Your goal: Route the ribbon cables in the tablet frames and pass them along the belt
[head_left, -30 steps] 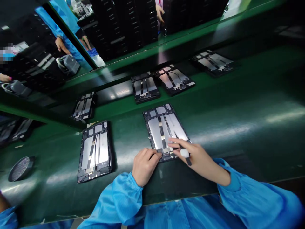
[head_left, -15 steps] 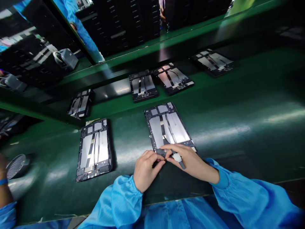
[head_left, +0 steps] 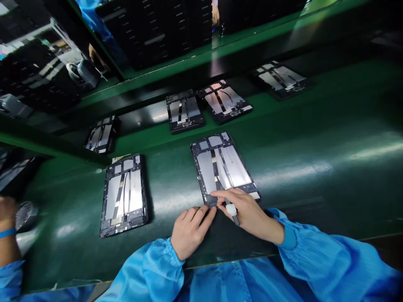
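Observation:
A black tablet housing [head_left: 220, 165] lies on the green belt in front of me, with silver panels and dark strips inside it. My left hand [head_left: 192, 235] rests its fingertips on the housing's near edge and holds nothing. My right hand [head_left: 248, 214] grips a small dark-tipped tool with a white grip [head_left: 231, 209], and its fingers lie over the housing's near right corner. The tool's tip is hidden under my fingers. A similar housing [head_left: 124, 195] lies to the left, beyond reach of either hand's fingers.
Several more housings [head_left: 184, 111] lie farther along the green belt [head_left: 299, 176]. Stacks of black housings [head_left: 154, 33] stand beyond a raised green rail [head_left: 201, 54]. At left are a co-worker's hand with a blue wristband [head_left: 8, 214], a round mesh disc [head_left: 24, 215] and grey devices [head_left: 82, 73].
My left hand has moved off the tool area and lies flatter on the housing's near edge. My right hand has shifted toward the lower right corner. A co-worker's hand has come in at left.

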Action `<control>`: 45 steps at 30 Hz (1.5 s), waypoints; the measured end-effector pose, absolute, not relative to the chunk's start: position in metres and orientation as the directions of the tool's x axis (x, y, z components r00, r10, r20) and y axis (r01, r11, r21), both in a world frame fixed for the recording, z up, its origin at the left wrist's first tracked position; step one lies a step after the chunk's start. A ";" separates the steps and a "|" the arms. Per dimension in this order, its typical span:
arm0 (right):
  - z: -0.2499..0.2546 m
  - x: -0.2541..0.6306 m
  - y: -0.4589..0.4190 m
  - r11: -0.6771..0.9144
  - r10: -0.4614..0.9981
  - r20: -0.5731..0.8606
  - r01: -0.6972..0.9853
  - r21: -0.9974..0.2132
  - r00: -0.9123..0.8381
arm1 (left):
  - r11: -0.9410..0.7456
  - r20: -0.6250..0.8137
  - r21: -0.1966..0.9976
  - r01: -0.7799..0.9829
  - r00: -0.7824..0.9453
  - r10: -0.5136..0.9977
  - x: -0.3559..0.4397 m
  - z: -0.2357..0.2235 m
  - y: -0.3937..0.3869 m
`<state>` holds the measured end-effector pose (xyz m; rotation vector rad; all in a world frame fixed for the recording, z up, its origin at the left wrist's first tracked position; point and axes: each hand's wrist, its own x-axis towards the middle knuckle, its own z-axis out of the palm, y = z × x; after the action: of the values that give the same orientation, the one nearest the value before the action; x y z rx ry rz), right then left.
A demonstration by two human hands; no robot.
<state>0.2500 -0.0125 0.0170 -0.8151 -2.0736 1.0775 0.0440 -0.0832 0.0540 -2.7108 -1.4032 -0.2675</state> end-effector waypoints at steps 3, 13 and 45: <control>0.018 0.250 -0.012 0.462 0.762 0.252 0.228 -0.857 -0.597 | -0.581 0.190 0.063 0.812 0.561 0.805 0.038 0.050 -0.084; 0.011 0.250 -0.012 0.455 0.768 0.247 0.233 -0.859 -0.591 | -0.610 0.160 0.068 0.790 0.595 0.788 0.035 0.047 -0.078; 0.024 0.291 -0.009 0.046 0.865 -0.063 0.205 -0.978 -0.497 | -0.546 0.137 0.162 0.822 0.529 0.837 0.036 0.038 -0.080</control>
<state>0.2913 -0.0089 0.0244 -1.0785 -1.7565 1.4877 0.0362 -0.0796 0.0376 -2.8140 -1.5296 -0.3208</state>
